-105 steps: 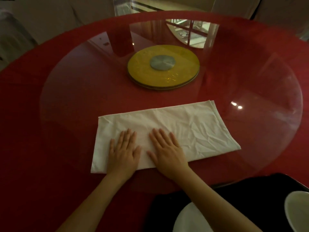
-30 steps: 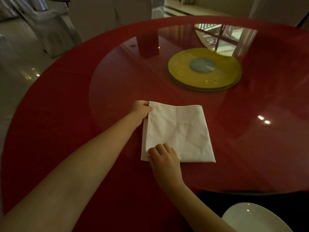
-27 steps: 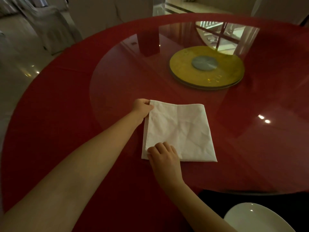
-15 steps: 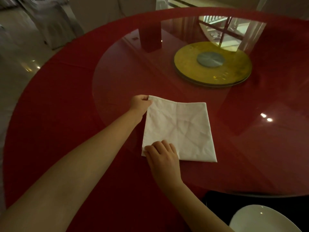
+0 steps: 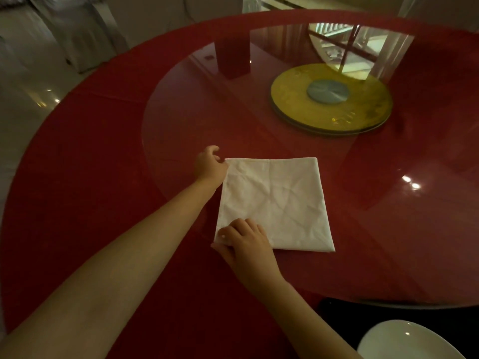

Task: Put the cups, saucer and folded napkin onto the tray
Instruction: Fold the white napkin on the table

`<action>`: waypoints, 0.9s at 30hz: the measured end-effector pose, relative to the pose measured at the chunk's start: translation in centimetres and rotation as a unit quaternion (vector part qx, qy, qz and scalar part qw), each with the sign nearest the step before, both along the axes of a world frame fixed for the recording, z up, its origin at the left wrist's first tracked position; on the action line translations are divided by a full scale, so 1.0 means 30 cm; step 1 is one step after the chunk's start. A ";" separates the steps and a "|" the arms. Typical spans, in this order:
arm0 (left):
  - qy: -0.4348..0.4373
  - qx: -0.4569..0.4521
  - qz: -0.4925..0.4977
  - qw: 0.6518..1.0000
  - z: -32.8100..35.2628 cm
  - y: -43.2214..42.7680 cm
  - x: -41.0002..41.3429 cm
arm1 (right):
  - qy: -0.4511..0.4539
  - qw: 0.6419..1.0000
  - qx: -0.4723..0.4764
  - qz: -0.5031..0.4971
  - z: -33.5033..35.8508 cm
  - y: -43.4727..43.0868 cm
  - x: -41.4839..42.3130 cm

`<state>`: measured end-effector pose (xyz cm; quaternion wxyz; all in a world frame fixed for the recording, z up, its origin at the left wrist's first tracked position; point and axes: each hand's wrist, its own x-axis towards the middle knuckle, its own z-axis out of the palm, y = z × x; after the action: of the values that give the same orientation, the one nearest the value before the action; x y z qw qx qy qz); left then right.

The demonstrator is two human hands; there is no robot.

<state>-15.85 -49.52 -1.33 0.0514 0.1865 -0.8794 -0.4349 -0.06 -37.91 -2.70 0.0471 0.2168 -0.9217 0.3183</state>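
A white napkin (image 5: 277, 203), folded into a rough square, lies flat on the glass top of the red round table (image 5: 103, 177). My left hand (image 5: 210, 165) pinches its far left corner. My right hand (image 5: 246, 242) rests on its near left corner with the fingers curled on the cloth. A white saucer (image 5: 404, 343) sits on the black tray (image 5: 363, 314) at the bottom right, partly cut off by the frame. No cups are in view.
A yellow lazy-Susan disc (image 5: 331, 99) with a grey hub sits at the table's centre, far right of the napkin. White-covered chairs (image 5: 85, 35) stand beyond the table's far left edge.
The long napkin strip from 3.5 s ago is folded into a square. Over the last second both hands have kept to its left corners, squaring the edges; my view has shifted slightly.
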 end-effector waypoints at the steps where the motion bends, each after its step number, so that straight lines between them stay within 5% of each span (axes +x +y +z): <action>1: 0.008 0.005 0.018 1.000 0.021 0.001 0.009 | -0.034 0.998 -0.054 -0.020 0.017 0.026 -0.017; 3: 0.082 0.039 0.031 0.995 0.054 0.017 0.063 | -0.030 0.974 -0.165 -0.151 0.050 0.111 -0.072; 5: 0.171 0.032 -0.002 0.985 0.066 0.070 0.155 | 0.015 0.950 -0.163 -0.265 0.068 0.193 -0.153; 7: 0.173 0.000 -0.086 0.981 0.038 0.140 0.227 | -0.003 0.975 -0.035 -0.221 0.062 0.210 -0.220; 9: 0.078 -0.103 -0.174 0.976 -0.022 0.187 0.248 | -0.037 0.989 0.104 -0.096 0.019 0.182 -0.246; 13: -0.020 -0.328 -0.229 0.916 -0.134 0.161 0.258 | -0.036 0.981 0.187 -0.038 -0.078 0.203 -0.258; 27: -0.029 -0.359 -0.201 0.911 -0.148 0.137 0.263 | -0.079 0.940 0.277 -0.181 -0.081 0.472 -0.346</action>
<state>-7.96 -45.41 -5.78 0.0011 -0.0131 -0.9962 -0.0858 -10.45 -23.75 -5.13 -0.0314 0.0244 -0.9978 0.0522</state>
